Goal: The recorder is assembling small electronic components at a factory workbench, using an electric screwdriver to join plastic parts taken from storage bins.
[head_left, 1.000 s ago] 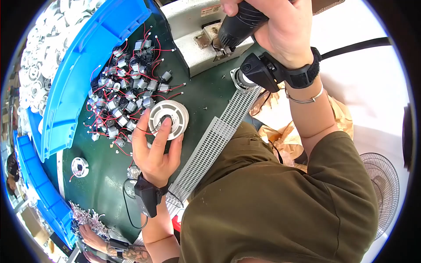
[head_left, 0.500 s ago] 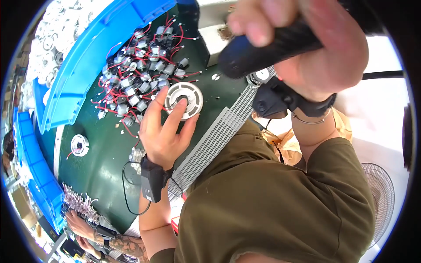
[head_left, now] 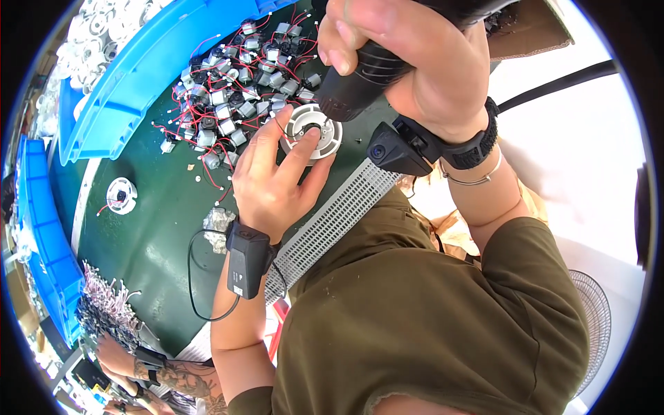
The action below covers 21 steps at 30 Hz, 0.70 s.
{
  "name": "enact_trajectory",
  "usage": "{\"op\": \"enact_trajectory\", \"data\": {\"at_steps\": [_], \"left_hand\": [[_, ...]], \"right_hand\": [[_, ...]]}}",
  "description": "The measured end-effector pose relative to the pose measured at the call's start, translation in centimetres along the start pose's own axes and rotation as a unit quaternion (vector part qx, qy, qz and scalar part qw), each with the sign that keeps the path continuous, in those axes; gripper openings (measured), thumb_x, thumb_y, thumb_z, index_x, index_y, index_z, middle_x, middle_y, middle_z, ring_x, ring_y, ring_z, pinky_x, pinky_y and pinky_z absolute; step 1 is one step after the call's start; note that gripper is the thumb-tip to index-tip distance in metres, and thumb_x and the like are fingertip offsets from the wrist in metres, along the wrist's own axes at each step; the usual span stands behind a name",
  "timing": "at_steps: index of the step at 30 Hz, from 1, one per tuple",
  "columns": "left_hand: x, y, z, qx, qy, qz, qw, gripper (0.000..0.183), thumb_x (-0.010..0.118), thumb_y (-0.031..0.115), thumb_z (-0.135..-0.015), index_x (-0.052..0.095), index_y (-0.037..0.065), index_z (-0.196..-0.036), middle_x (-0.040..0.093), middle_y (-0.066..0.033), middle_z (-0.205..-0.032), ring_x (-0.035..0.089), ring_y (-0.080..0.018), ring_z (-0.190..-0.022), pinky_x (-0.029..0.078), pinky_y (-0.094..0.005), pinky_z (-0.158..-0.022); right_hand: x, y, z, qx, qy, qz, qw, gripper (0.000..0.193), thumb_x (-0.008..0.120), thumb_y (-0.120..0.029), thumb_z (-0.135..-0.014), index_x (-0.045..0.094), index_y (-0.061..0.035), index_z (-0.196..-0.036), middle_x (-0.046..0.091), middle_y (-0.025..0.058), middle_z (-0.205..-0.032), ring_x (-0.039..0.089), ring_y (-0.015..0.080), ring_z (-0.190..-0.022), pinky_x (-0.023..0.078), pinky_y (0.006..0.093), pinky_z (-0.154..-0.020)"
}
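A white round plastic housing point(head_left: 332, 144) lies on the green table, with a dark round piece at its centre. My left hand point(head_left: 271, 180) holds it down, its fingers around the rim and one fingertip pressing near the middle. In my right hand point(head_left: 432, 79) is a black electric screwdriver point(head_left: 366, 77), wrapped by the fingers and slanting down to the left. Its tip end is over the far part of the housing. Whether the tip touches a screw is too small to tell.
Small motors point(head_left: 225, 111) with red wires lie heaped beyond my left hand. Blue bins point(head_left: 131, 90) stand behind them, one filled with white parts. Another white housing point(head_left: 122, 196) sits farther left. A perforated strip point(head_left: 332, 214) runs along the near edge. Another person's arms point(head_left: 173, 377) work at lower left.
My right hand has brought the screwdriver down and left, from above the strip to the housing. My left hand still holds the housing, which appears slightly farther right in view.
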<state>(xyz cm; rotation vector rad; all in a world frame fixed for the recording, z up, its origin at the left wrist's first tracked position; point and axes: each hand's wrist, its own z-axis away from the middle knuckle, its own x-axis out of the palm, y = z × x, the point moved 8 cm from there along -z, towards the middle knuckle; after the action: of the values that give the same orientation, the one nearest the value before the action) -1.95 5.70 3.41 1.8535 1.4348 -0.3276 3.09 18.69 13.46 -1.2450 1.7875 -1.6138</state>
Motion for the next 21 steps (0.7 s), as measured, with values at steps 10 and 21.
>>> {"op": "enact_trajectory", "data": {"at_steps": [10, 21], "left_hand": [[0.0, 0.1, 0.0, -0.005, 0.003, 0.000, 1.000, 0.036, 0.079, 0.013, -0.062, 0.066, 0.009, -0.096, 0.060, -0.0185, -0.108, 0.064, -0.0305, -0.084, 0.054, -0.0356, -0.067], [-1.5, 0.5, -1.6, -0.067, 0.026, 0.011, 0.997, 0.033, 0.078, 0.010, -0.063, 0.068, 0.007, -0.094, 0.052, -0.0046, -0.077, 0.048, -0.0213, -0.067, 0.039, -0.0335, -0.059]], "right_hand": [[0.3, 0.4, 0.4, -0.013, 0.014, 0.032, 0.999, 0.051, 0.063, 0.008, -0.074, 0.043, 0.0101, -0.120, 0.061, 0.0059, -0.073, 0.056, 0.0109, -0.060, 0.045, 0.0225, -0.055], [-1.9, 3.7, -0.7, 0.153, 0.104, -0.391, 0.902, 0.032, 0.060, -0.009, -0.080, 0.050, 0.0054, -0.107, 0.057, 0.0068, -0.079, 0.055, 0.0124, -0.069, 0.045, 0.0262, -0.063]]}}
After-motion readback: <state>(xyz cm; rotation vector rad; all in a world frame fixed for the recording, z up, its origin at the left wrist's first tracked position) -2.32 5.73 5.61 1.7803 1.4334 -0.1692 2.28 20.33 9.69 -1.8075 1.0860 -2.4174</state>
